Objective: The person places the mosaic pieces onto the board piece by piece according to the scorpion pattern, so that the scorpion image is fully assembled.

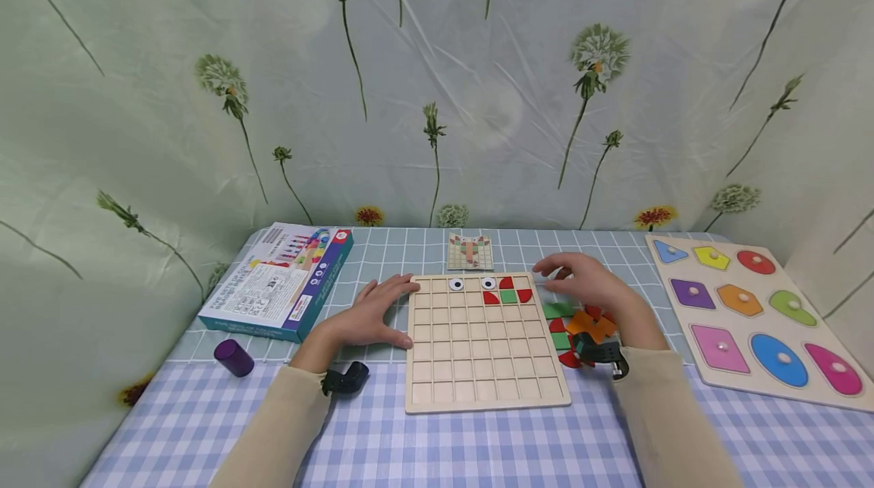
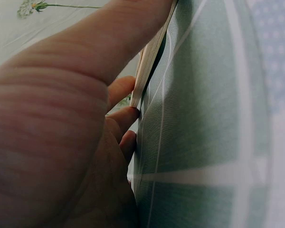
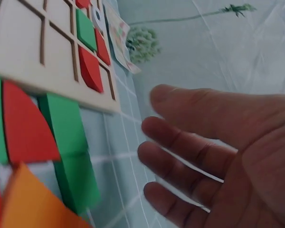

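A wooden grid board [image 1: 474, 344] lies flat in the middle of the table. Along its top rows sit two round eye pieces [image 1: 456, 285], several red quarter-round pieces [image 1: 524, 295] and a green square [image 1: 508, 296]. My left hand [image 1: 372, 316] rests at the board's left edge, thumb and fingertips touching the rim. Just off the upper right corner hovers my right hand [image 1: 582, 278], fingers loosely bent with nothing between them, as the right wrist view also shows. Beneath it lies a pile of loose green pieces [image 3: 66, 128], red pieces [image 3: 26, 126] and orange pieces [image 3: 35, 204].
A pattern card [image 1: 470, 252] lies behind the board. At left are a boxed toy set [image 1: 280, 279] and a purple cylinder [image 1: 234, 357]. A knobbed shape puzzle [image 1: 751, 321] lies at right. A floral curtain [image 1: 437, 78] hangs behind the table.
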Demonstrator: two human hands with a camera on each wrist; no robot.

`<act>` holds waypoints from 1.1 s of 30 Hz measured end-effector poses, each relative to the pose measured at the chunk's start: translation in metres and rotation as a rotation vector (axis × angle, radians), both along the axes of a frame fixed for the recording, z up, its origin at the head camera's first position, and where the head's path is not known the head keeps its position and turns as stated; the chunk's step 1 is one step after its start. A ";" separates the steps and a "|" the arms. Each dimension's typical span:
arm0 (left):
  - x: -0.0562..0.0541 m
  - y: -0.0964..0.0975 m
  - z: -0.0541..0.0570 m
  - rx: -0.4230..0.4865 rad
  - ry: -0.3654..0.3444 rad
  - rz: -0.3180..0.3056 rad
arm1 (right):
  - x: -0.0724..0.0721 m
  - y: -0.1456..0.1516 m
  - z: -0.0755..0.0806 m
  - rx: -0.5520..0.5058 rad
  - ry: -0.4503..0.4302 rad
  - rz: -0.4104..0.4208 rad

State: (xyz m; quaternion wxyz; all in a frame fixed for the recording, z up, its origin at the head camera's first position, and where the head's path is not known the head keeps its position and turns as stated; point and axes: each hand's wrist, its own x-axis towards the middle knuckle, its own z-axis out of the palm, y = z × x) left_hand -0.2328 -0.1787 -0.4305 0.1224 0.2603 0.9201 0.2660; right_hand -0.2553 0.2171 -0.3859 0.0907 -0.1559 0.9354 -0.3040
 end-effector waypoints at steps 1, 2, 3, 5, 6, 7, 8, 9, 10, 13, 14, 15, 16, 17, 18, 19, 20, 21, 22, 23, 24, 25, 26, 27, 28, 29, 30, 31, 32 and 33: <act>0.000 0.000 0.000 0.000 -0.002 0.000 | 0.001 0.003 0.001 0.005 0.004 0.012; 0.000 0.000 0.000 0.001 -0.003 0.000 | 0.001 0.006 0.001 0.008 0.004 0.016; 0.000 0.000 0.000 0.000 -0.003 0.000 | 0.001 0.009 0.001 0.012 0.002 0.021; 0.000 0.000 0.001 0.000 -0.005 -0.001 | 0.002 0.016 0.002 0.013 -0.011 0.022; 0.000 0.000 0.001 0.001 -0.007 0.000 | 0.002 0.019 0.002 0.012 -0.023 0.023; 0.000 0.000 0.001 0.003 -0.009 0.000 | 0.003 0.022 0.002 0.009 -0.034 0.024; 0.000 0.000 0.001 0.003 -0.010 0.000 | 0.003 0.026 0.002 0.005 -0.050 0.021; 0.000 0.000 0.001 0.003 -0.012 -0.001 | 0.004 0.029 0.002 0.005 -0.065 0.015; 0.000 0.000 0.001 0.003 -0.012 -0.001 | 0.004 0.032 0.002 0.004 -0.078 0.009; 0.000 0.000 0.000 -0.001 -0.008 -0.001 | 0.006 0.040 0.002 0.008 -0.105 0.005; -0.001 0.000 0.000 -0.003 -0.006 -0.002 | 0.006 0.042 0.001 0.015 -0.112 0.000; -0.001 0.000 0.000 -0.004 -0.005 -0.003 | 0.007 0.044 0.001 0.025 -0.118 -0.001; -0.001 0.000 0.000 -0.005 -0.004 -0.004 | 0.007 0.046 0.001 0.036 -0.122 0.004; -0.001 0.000 0.000 -0.006 -0.005 -0.004 | 0.008 0.048 0.000 0.045 -0.128 0.013; -0.001 0.000 0.000 -0.005 -0.007 -0.006 | 0.008 0.050 0.000 0.051 -0.139 0.016; -0.001 0.000 0.000 -0.004 -0.008 -0.006 | 0.009 0.052 -0.001 0.050 -0.152 0.024; -0.001 0.000 0.000 -0.002 -0.009 -0.007 | 0.009 0.053 -0.002 0.048 -0.163 0.036; -0.001 0.000 0.000 -0.001 -0.010 -0.007 | 0.009 0.055 -0.003 0.044 -0.169 0.056; 0.000 0.000 0.000 -0.001 -0.010 -0.007 | 0.009 0.056 -0.004 0.037 -0.174 0.072; 0.000 0.000 0.000 -0.002 -0.009 -0.008 | 0.009 0.058 -0.005 0.028 -0.177 0.090; -0.001 0.000 0.000 -0.004 -0.007 -0.007 | 0.008 0.059 -0.006 0.020 -0.180 0.102; -0.001 0.000 0.000 -0.008 -0.005 -0.006 | 0.008 0.061 -0.007 0.012 -0.180 0.116; -0.001 0.000 0.000 -0.011 -0.003 -0.006 | 0.008 0.062 -0.008 0.010 -0.176 0.126; -0.001 0.000 -0.001 -0.014 -0.002 -0.004 | 0.008 0.063 -0.009 0.011 -0.171 0.137; -0.001 0.000 -0.001 -0.017 -0.001 -0.003 | 0.008 0.064 -0.010 0.008 -0.170 0.140; -0.001 0.000 -0.001 -0.018 -0.001 -0.002 | 0.008 0.065 -0.011 0.003 -0.170 0.146; -0.001 0.000 -0.001 -0.018 -0.001 -0.002 | 0.008 0.066 -0.012 -0.002 -0.169 0.146; -0.001 0.000 -0.001 -0.018 -0.002 -0.003 | 0.008 0.067 -0.013 -0.008 -0.166 0.150; -0.001 -0.001 -0.001 -0.017 -0.003 -0.003 | 0.008 0.067 -0.014 -0.015 -0.163 0.151; -0.001 -0.001 -0.001 -0.016 -0.004 -0.001 | 0.008 0.067 -0.015 -0.022 -0.158 0.157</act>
